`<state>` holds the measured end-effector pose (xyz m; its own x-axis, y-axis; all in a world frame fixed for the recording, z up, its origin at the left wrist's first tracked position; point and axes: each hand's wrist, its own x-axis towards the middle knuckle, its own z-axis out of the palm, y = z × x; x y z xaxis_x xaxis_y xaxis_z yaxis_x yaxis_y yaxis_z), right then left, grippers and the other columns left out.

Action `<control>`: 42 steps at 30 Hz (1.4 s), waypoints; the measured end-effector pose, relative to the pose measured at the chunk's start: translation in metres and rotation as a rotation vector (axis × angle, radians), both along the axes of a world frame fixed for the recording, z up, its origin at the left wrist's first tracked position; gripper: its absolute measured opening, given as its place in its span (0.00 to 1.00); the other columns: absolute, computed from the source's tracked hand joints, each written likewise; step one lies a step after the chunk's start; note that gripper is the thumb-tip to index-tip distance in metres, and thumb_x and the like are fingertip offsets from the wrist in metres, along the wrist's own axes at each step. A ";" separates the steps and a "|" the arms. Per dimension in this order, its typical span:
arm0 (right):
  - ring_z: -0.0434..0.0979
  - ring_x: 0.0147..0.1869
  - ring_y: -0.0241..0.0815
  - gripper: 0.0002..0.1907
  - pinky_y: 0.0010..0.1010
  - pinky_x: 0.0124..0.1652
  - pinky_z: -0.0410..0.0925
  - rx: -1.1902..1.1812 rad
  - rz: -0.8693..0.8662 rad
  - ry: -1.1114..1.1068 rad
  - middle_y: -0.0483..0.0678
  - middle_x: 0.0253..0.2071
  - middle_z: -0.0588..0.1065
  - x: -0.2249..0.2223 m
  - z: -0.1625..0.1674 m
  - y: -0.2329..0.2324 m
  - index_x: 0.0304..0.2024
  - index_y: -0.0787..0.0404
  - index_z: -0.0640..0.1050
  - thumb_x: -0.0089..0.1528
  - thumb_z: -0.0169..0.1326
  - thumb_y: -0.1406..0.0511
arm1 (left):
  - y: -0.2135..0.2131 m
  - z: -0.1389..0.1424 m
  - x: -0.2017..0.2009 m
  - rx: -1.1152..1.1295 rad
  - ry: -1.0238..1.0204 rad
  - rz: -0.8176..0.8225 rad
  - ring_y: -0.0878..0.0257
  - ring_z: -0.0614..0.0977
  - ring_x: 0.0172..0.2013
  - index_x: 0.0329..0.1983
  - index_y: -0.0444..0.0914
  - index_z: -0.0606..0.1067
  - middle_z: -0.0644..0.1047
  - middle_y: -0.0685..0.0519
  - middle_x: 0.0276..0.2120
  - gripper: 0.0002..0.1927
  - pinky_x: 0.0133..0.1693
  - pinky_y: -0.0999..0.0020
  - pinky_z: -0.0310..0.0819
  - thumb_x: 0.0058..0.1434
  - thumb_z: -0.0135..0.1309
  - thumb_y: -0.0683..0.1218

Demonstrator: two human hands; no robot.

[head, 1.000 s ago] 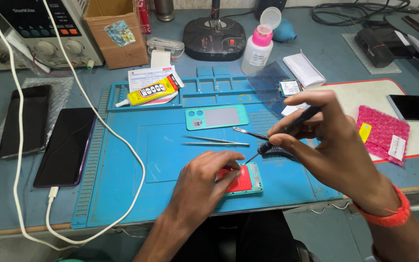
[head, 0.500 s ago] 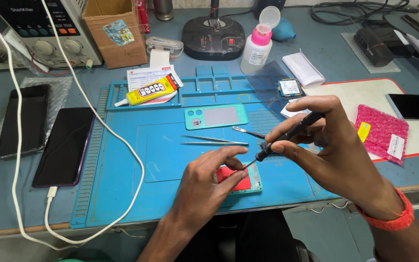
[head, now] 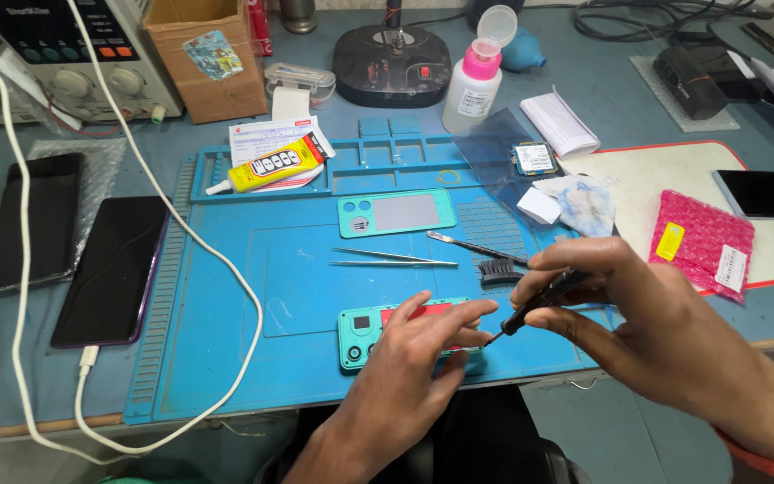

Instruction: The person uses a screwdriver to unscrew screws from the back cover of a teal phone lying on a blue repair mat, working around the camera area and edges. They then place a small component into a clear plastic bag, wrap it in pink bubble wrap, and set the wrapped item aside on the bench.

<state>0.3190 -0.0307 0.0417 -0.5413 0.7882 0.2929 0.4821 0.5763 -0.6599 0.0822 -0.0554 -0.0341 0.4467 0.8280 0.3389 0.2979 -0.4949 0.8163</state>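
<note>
My left hand [head: 409,358] presses flat on an opened teal phone [head: 365,330] with a red part inside, lying at the near edge of the blue work mat [head: 226,296]. My right hand [head: 638,323] grips a black screwdriver [head: 539,300]; its tip points down-left at the phone's right end, just beside my left fingertips. A teal back cover [head: 396,213] lies farther up the mat. Metal tweezers [head: 391,259] and a small black brush [head: 499,269] rest between cover and phone.
A yellow glue tube [head: 270,166] lies at the mat's top left. Two dark phones [head: 114,269] [head: 29,220] sit left, one on a white cable [head: 226,269]. A pink-capped bottle [head: 477,81], cardboard box [head: 203,54], pink bubble bag [head: 705,237] and black lamp base [head: 391,63] stand around.
The screwdriver tip has dropped and come toward me, from above the phone to its right end. My left hand stays pressed on the phone.
</note>
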 end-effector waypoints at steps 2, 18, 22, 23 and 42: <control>0.84 0.49 0.42 0.26 0.33 0.44 0.78 0.006 0.004 0.012 0.49 0.45 0.81 0.001 -0.003 -0.002 0.56 0.59 0.64 0.59 0.60 0.72 | -0.002 -0.001 0.000 -0.026 0.023 -0.005 0.56 0.83 0.53 0.66 0.42 0.69 0.85 0.53 0.46 0.31 0.69 0.42 0.50 0.58 0.52 0.33; 0.85 0.47 0.41 0.24 0.30 0.41 0.79 -0.001 0.031 -0.029 0.47 0.46 0.82 0.000 -0.011 -0.002 0.55 0.59 0.64 0.60 0.59 0.71 | -0.004 -0.004 -0.001 -0.045 0.055 -0.021 0.55 0.81 0.56 0.70 0.41 0.65 0.83 0.51 0.50 0.34 0.70 0.41 0.49 0.59 0.50 0.32; 0.85 0.51 0.40 0.23 0.29 0.44 0.78 -0.064 0.108 0.029 0.47 0.51 0.80 -0.002 -0.008 -0.003 0.58 0.58 0.65 0.63 0.57 0.71 | -0.004 -0.003 -0.002 -0.058 0.043 -0.028 0.55 0.81 0.57 0.70 0.41 0.65 0.82 0.51 0.51 0.34 0.70 0.41 0.49 0.58 0.51 0.32; 0.86 0.52 0.41 0.23 0.30 0.46 0.77 -0.061 0.148 0.049 0.49 0.53 0.79 -0.002 -0.007 -0.004 0.58 0.59 0.65 0.63 0.56 0.72 | -0.004 -0.003 -0.002 -0.062 0.042 -0.029 0.55 0.80 0.57 0.71 0.41 0.65 0.82 0.51 0.51 0.35 0.69 0.41 0.50 0.58 0.51 0.33; 0.84 0.48 0.43 0.20 0.32 0.44 0.79 -0.016 0.230 -0.068 0.49 0.48 0.81 0.000 -0.001 0.002 0.57 0.60 0.67 0.64 0.54 0.69 | 0.002 0.007 -0.075 -0.090 0.209 0.293 0.52 0.76 0.58 0.62 0.45 0.74 0.80 0.50 0.53 0.29 0.63 0.54 0.62 0.55 0.63 0.50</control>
<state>0.3193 -0.0289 0.0403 -0.7253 0.6459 0.2381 0.3827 0.6659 -0.6404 0.0077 -0.0531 -0.0267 0.2380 0.9534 0.1852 0.5816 -0.2926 0.7590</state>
